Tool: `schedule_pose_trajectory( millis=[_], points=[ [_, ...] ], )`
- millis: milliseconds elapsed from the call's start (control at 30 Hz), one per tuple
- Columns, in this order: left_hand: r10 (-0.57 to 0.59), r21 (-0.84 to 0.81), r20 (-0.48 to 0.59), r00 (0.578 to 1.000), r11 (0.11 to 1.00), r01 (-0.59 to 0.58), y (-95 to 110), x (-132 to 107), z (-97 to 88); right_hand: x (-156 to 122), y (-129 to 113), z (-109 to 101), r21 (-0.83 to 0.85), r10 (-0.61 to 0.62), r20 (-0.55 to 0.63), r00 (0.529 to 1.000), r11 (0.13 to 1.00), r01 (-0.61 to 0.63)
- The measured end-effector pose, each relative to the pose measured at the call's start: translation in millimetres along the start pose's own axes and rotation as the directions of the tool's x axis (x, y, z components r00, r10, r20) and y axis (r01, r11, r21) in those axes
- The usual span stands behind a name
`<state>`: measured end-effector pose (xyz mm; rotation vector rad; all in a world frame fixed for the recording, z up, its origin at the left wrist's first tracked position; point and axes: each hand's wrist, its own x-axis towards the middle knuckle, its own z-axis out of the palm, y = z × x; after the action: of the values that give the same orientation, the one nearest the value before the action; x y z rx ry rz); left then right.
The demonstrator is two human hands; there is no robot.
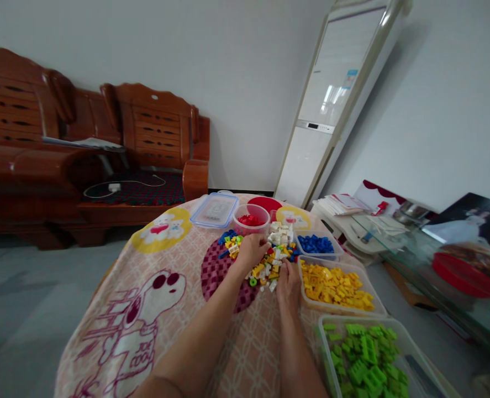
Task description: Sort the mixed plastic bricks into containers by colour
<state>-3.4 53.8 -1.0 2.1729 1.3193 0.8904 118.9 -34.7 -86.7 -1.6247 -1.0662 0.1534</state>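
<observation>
A heap of mixed small building bricks [272,255], yellow, white, blue and red, lies on a pink cartoon-printed tablecloth [157,287]. My left hand [251,250] rests on the heap's left side, fingers curled down into the bricks. My right hand [288,279] lies at the heap's near right edge, next to the tub of yellow bricks [336,284], fingers bent onto the pieces. What either hand's fingers hold is hidden.
Sorted tubs stand around: green bricks [363,356], blue bricks [317,244], red bricks [251,220], white bricks [281,231], a lidded clear box [215,210]. A wooden sofa [83,155] is at the left, a tall white air conditioner [331,105] behind, a glass table [447,265] at the right.
</observation>
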Motion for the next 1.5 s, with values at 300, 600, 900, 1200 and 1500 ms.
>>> schedule_pose_trajectory(
  millis=[300,600,900,1200,1500],
  points=[
    [-0.018,-0.297,-0.090,0.996,0.955,-0.009,19,47,8.6,-2,-2,0,0.023,-0.001,0.005,1.000,1.000,0.001],
    [0.088,-0.047,0.098,0.991,0.995,-0.084,-8,-6,-11.4,0,-5,-3,-0.024,0.003,0.023,1.000,1.000,-0.003],
    [0.111,0.088,0.335,0.936,0.985,-0.149,9,-4,1.5,1,-11,-7,-0.030,0.001,0.014,1.000,1.000,-0.001],
    [0.158,0.022,0.477,0.865,0.981,-0.192,2,0,-6.7,0,-12,-8,-0.040,0.003,0.017,1.000,0.999,-0.002],
    [-0.077,-0.511,0.024,0.997,0.856,0.078,-11,10,13.3,0,-13,-7,-0.036,0.005,0.017,1.000,0.999,-0.005]
  ],
)
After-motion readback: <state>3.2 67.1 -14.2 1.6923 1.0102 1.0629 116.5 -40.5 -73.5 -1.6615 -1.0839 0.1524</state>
